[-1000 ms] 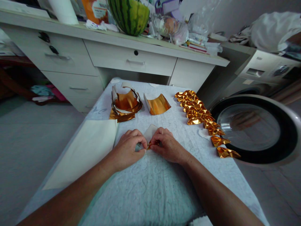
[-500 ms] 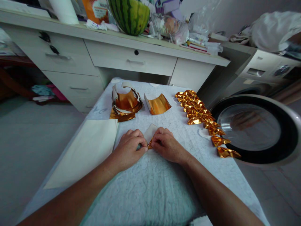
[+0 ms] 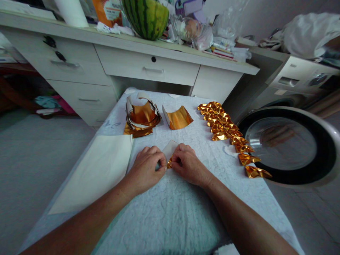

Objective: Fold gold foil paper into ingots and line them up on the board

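Both hands meet at the middle of the cloth-covered table, pinching one sheet of gold foil paper (image 3: 170,148). Its pale back faces up and a folded gold edge shows between the fingertips. My left hand (image 3: 149,163) grips the near left side of the fold, thumb against fingers. My right hand (image 3: 187,162) pinches the right side, fingers curled over it. Beyond them lie a curled stack of gold foil paper (image 3: 143,115) and a single curled gold sheet (image 3: 180,117). Several folded gold foil pieces (image 3: 221,124) are lined up along the table's right side.
A large cream paper sheet (image 3: 95,173) covers the table's left part. Behind stands a white desk (image 3: 148,65) with drawers, bearing a cut watermelon (image 3: 146,17) and plastic bags. To the right, a washing machine's round door (image 3: 287,145) hangs open against the table edge.
My fingers have shifted slightly at the fold; the left thumb and forefinger show a slightly wider gap. The other things have stayed in place.
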Available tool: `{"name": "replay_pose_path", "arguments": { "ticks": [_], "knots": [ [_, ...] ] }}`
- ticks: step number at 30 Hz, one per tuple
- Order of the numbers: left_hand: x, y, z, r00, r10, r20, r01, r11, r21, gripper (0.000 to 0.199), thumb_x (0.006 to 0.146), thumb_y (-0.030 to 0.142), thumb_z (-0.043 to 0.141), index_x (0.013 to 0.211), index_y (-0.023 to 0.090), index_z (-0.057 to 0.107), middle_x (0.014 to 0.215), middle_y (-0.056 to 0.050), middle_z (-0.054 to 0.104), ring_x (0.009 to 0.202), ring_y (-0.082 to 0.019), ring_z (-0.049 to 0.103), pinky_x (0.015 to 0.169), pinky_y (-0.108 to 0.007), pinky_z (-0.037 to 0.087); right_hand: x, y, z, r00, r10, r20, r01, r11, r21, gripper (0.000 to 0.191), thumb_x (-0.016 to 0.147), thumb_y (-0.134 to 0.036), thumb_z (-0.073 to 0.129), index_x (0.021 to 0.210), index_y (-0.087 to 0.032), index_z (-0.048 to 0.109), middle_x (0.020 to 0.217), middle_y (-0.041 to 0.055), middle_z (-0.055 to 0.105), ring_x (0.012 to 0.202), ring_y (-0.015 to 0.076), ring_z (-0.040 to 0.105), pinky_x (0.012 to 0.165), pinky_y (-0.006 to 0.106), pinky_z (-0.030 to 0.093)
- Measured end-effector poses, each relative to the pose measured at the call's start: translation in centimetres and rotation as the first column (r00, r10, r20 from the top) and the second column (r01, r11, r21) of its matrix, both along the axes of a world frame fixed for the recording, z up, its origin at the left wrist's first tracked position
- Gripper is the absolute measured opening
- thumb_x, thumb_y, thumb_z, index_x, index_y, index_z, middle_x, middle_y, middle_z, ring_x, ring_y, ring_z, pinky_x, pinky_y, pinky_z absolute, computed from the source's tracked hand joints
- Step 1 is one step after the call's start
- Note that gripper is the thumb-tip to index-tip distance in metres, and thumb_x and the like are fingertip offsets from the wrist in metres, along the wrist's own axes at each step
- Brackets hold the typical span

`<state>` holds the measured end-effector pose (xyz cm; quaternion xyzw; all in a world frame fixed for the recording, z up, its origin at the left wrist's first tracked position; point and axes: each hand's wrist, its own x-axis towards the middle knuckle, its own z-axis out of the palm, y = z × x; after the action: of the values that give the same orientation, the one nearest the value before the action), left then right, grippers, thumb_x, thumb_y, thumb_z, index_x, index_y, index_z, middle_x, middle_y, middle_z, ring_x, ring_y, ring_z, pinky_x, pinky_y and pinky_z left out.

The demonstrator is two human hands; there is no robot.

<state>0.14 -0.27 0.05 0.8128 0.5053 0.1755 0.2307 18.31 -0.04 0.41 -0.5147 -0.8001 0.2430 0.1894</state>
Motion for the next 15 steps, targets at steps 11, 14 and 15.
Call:
{"name": "replay_pose_path", "arguments": {
  "ticks": [11,14,15],
  "knots": [
    [-0.23,0.25,-0.03,0.999,-0.043,0.005,0.043,0.998,-0.036,0.016,0.082,0.023,0.06,0.095,0.029,0.067,0.098,-0.001,0.06,0.099,-0.024,0.05,0.088,-0.04,0.038,0.01,0.02,0.07,1.0,-0.017,-0.007,0.017,1.0,-0.011,0.007,0.08,-0.012,0.062,0.076,-0.017,0.058,0.086,0.0032,0.054,0.088,0.0183,0.048,0.081,0.032,0.035],
    [-0.19,0.25,-0.04,0.999,-0.045,0.003,0.045,0.998,-0.039,0.016,0.082,0.024,0.06,0.095,0.029,0.068,0.098,-0.001,0.06,0.098,-0.024,0.051,0.087,-0.039,0.038,0.03,0.01,0.1,1.0,-0.025,-0.005,0.025,0.999,-0.021,0.007,0.081,-0.013,0.063,0.08,-0.017,0.057,0.087,0.003,0.053,0.088,0.0183,0.048,0.08,0.032,0.035],
    [-0.17,0.24,-0.07,0.999,-0.042,0.002,0.042,0.998,-0.037,0.016,0.083,0.025,0.059,0.096,0.029,0.068,0.098,-0.001,0.06,0.098,-0.024,0.051,0.087,-0.039,0.039,0.01,0.0,0.14,1.0,-0.027,-0.003,0.027,0.999,-0.026,0.007,0.081,-0.013,0.063,0.08,-0.017,0.057,0.087,0.0029,0.053,0.088,0.0182,0.048,0.08,0.032,0.035]
  ]
}}
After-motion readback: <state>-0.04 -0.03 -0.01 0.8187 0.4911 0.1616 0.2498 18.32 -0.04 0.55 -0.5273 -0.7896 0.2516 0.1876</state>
